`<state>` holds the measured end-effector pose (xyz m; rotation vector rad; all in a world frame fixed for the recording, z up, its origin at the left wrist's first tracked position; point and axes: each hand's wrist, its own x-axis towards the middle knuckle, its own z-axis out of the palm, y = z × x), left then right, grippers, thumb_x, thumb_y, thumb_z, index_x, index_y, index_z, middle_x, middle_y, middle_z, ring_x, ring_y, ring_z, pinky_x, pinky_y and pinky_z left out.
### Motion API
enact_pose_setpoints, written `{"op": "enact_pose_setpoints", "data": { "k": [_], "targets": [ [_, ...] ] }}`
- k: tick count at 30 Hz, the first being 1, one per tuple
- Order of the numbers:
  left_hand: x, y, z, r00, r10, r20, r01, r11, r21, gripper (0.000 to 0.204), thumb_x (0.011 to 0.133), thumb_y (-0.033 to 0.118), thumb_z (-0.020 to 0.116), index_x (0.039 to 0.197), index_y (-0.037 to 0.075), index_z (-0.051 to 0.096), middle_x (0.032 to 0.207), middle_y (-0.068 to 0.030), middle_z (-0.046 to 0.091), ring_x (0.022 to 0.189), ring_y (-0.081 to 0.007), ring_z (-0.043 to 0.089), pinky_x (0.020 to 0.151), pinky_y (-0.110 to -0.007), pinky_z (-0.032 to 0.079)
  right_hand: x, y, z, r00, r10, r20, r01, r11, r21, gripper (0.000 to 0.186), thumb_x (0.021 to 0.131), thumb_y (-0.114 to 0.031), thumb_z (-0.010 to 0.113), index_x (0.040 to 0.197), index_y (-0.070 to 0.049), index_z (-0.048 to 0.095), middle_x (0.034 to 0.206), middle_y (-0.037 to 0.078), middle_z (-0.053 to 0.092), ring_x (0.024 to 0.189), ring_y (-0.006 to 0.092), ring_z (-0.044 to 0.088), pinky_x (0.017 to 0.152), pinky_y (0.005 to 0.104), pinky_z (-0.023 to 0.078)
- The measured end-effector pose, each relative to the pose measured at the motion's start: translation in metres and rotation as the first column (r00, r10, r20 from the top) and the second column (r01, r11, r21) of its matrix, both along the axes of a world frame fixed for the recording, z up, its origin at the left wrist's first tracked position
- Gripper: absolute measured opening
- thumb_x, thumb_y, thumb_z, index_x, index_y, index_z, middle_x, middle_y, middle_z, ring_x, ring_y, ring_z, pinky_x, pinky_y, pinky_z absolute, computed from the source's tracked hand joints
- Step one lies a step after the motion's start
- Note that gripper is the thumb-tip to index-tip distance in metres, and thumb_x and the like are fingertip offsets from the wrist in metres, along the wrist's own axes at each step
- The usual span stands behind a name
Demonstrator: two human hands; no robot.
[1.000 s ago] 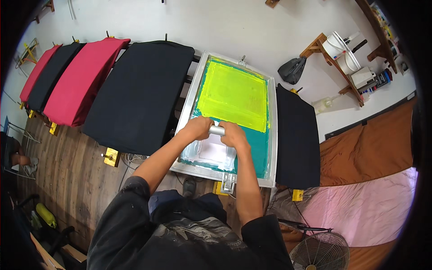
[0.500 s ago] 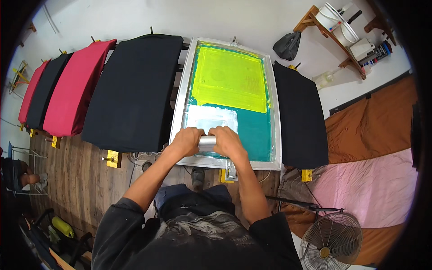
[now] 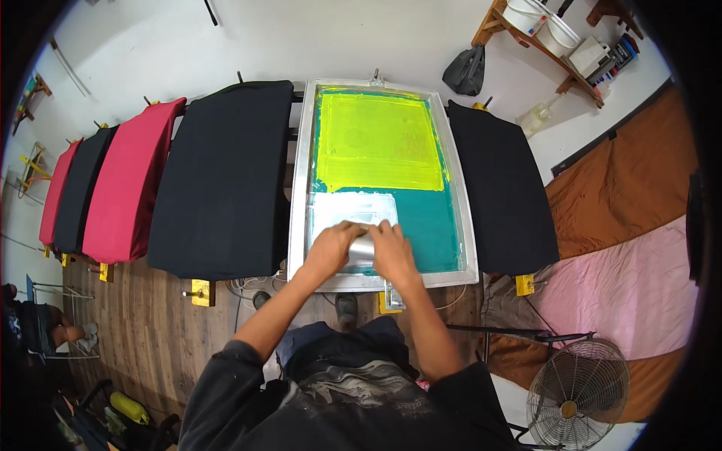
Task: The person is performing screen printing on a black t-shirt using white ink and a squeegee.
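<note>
Both of my hands grip a silver metal squeegee over the near-left part of a framed printing screen. My left hand closes around its left end and my right hand around its right end, fingers over the top. The squeegee is tilted, its flat silver face showing between my hands; its lower edge is hard to make out. White ink covers the mesh just beyond it. A larger yellow-green area fills the screen's far half, with teal mesh around it. The screen's frame is pale metal.
Black fabric-covered boards flank the screen at left and right; pink and black ones continue leftward. Yellow clamps jut from the near ends. A fan stands lower right. A shelf holds buckets. Another person sits far left.
My hands have rolled the squeegee, so its silver face now shows below my fingers where a rounded handle showed before. The whole view has shifted slightly.
</note>
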<state>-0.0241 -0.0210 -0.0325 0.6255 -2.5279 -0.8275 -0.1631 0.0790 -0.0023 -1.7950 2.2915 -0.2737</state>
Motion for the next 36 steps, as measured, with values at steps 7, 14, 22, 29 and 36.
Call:
{"op": "enact_pose_setpoints", "data": {
  "k": [7,14,22,29,36],
  "targets": [
    [0.033,0.033,0.025,0.990,0.077,0.122,-0.080,0.997,0.016,0.043,0.072,-0.009,0.057,0.112,0.003,0.068,0.106,-0.0177,0.068,0.095,-0.0371,0.065,0.085,-0.045,0.052,0.017,0.019,0.010,0.987,0.122,0.103,-0.123,0.992,0.000,0.035,0.077,0.003,0.060,0.111,-0.004,0.061,0.110,0.016,0.058,0.106,0.0367,0.056,0.081,0.0494,0.049],
    [-0.010,-0.025,0.017,0.982,0.148,0.118,-0.146,0.989,-0.025,0.035,0.070,-0.007,0.063,0.101,0.006,0.071,0.093,-0.0185,0.069,0.085,-0.0388,0.067,0.076,-0.046,0.055,-0.026,-0.044,0.015,0.991,0.128,0.042,-0.128,0.992,0.012,0.036,0.072,0.005,0.064,0.105,-0.010,0.064,0.102,0.014,0.064,0.099,0.0365,0.061,0.079,0.0500,0.050],
    [0.024,0.021,0.011,0.973,0.114,0.200,-0.135,0.986,0.095,0.041,0.070,-0.008,0.062,0.108,0.006,0.069,0.097,-0.0175,0.067,0.088,-0.0373,0.067,0.080,-0.044,0.055,0.011,0.008,0.006,0.989,0.087,0.121,-0.088,0.996,0.007,0.040,0.068,0.004,0.068,0.106,-0.005,0.060,0.104,0.018,0.059,0.101,0.0396,0.055,0.084,0.0480,0.051],
    [0.017,0.005,0.055,0.929,0.048,0.367,-0.122,0.976,0.182,0.036,0.069,-0.003,0.064,0.104,0.005,0.071,0.092,-0.0204,0.070,0.087,-0.0389,0.068,0.079,-0.046,0.056,-0.008,-0.014,0.031,0.969,0.156,0.189,-0.180,0.977,0.116,0.034,0.072,0.001,0.065,0.105,-0.007,0.067,0.098,0.019,0.064,0.094,0.0393,0.063,0.081,0.0492,0.053],
    [0.012,-0.005,0.005,0.983,0.172,0.064,-0.173,0.985,0.013,0.038,0.070,-0.009,0.063,0.104,0.005,0.068,0.098,-0.0179,0.066,0.087,-0.0380,0.067,0.076,-0.045,0.056,-0.012,-0.029,0.000,0.981,0.180,0.068,-0.177,0.983,-0.040,0.037,0.074,0.000,0.067,0.109,-0.008,0.059,0.107,0.014,0.058,0.102,0.0369,0.057,0.080,0.0484,0.052]
  ]
}}
